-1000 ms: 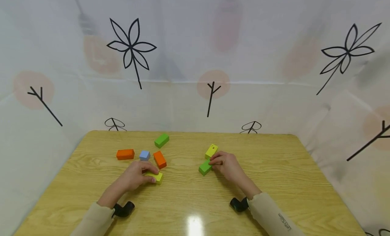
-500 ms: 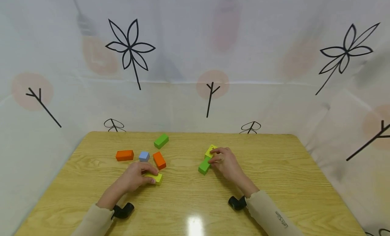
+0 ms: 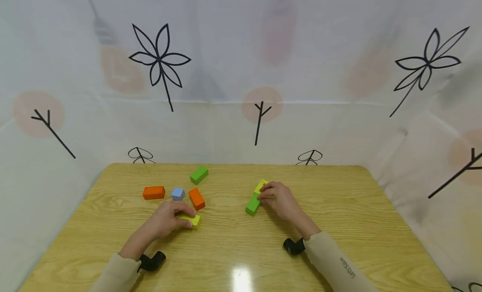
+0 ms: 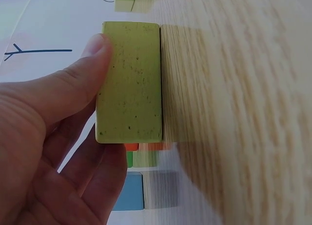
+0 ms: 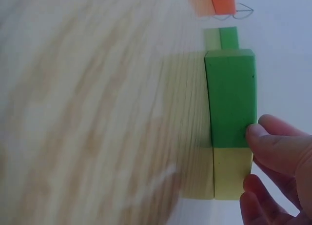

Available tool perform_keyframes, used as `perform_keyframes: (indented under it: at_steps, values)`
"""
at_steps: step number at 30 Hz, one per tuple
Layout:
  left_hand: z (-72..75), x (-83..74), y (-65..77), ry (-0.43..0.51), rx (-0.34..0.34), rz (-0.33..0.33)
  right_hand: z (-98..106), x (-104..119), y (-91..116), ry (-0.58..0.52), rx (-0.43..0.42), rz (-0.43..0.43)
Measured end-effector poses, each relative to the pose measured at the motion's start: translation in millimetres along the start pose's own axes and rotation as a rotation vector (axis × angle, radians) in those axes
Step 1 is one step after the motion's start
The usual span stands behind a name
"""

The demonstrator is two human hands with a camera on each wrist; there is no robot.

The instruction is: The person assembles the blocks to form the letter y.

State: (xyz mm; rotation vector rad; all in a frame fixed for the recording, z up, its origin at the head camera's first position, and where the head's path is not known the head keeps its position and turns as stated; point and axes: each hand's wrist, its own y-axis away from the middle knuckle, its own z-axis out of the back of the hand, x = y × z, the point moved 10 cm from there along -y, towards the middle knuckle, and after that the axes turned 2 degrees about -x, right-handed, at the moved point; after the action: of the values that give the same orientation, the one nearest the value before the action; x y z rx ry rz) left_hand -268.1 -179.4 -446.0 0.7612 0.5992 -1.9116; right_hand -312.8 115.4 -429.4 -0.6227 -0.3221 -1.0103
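Low on the table at left, my left hand grips a yellow block between thumb and fingers; its speckled side faces the left wrist camera. Right of centre, a green block and another yellow block lie end to end, touching. My right hand holds the green block near that joint, the thumb on its upper edge. Other fingers of this hand reach over by the yellow block; their contact with it is partly hidden.
Beyond the left hand lie a blue cube, one orange block, a second orange block and a green block. The wooden table ends at a patterned white cloth behind.
My right fingers shifted forward onto the yellow block, then drew in near the joint. The green block turned slightly, more in line with the yellow one. The left hand stayed put.
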Motion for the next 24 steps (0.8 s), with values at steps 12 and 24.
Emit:
perform_keyframes:
  at_steps: [12, 24]
  values:
    - [0.4, -1.8, -0.9, -0.005, 0.002, 0.007, -0.4, -0.3, -4.1, 0.019, 0.045, 0.031]
    - [-2.9, -9.9, -0.9, -0.113, 0.020, -0.071, -1.4, -1.3, -6.1, 0.028, 0.035, 0.032]
